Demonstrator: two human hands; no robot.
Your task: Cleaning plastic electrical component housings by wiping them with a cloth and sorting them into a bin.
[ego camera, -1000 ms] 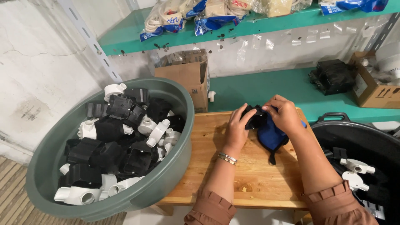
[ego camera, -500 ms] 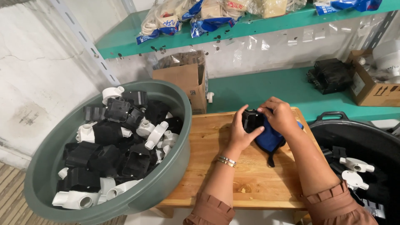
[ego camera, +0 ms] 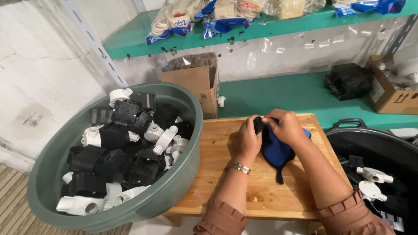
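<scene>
Both of my hands work over a wooden board (ego camera: 226, 182). My left hand (ego camera: 247, 141) and my right hand (ego camera: 285, 127) together grip a small black plastic part (ego camera: 257, 125) held between the fingertips. Under the right hand lies a blue cloth pad (ego camera: 274, 150) with a black strap hanging toward me. A bracelet sits on my left wrist. To the left stands a large grey-green tub (ego camera: 52, 174) filled with several black and white plastic conduit boxes (ego camera: 126, 143).
A black bin (ego camera: 379, 148) at the right holds white and black fittings. Behind the board are a green shelf (ego camera: 283, 93), a cardboard box (ego camera: 196, 82), a black object and another carton at the far right. Bagged goods lie on the upper shelf.
My hands have stayed over the board, closing together on the black part above the blue pad; the view has shifted slightly.
</scene>
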